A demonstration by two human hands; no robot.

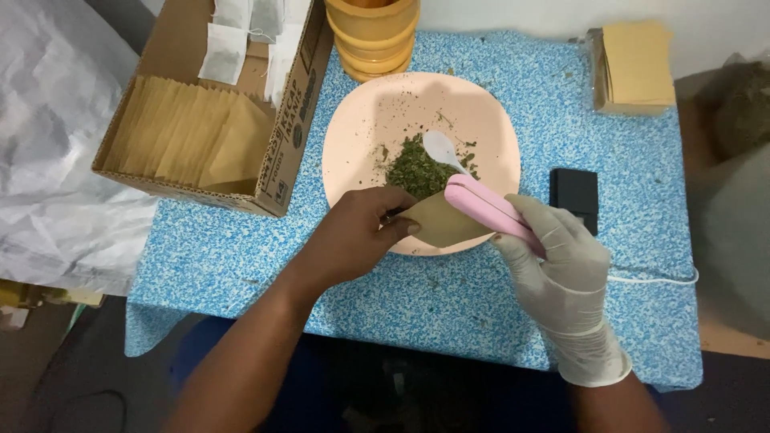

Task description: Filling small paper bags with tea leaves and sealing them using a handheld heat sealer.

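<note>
My bare left hand [361, 232] pinches a small brown paper sachet [443, 222] over the near rim of a pink plate [361, 128]. My right hand [561, 256], in a white glove, grips a pink hand-held sealer [489, 210] whose jaws close on the sachet's right edge. On the plate lies a heap of dried green herb [415, 170] with a white plastic spoon [443, 150] resting in it. A white cord [654, 281] runs away from the sealer to the right.
A cardboard box [204, 120] at the left holds brown sachets and white filter bags. Stacked yellow cups [373, 36] stand behind the plate. A pile of brown sachets [638, 64] sits at the back right, a small black device [574, 196] near my right hand. The blue speckled table [457, 305] carries it all.
</note>
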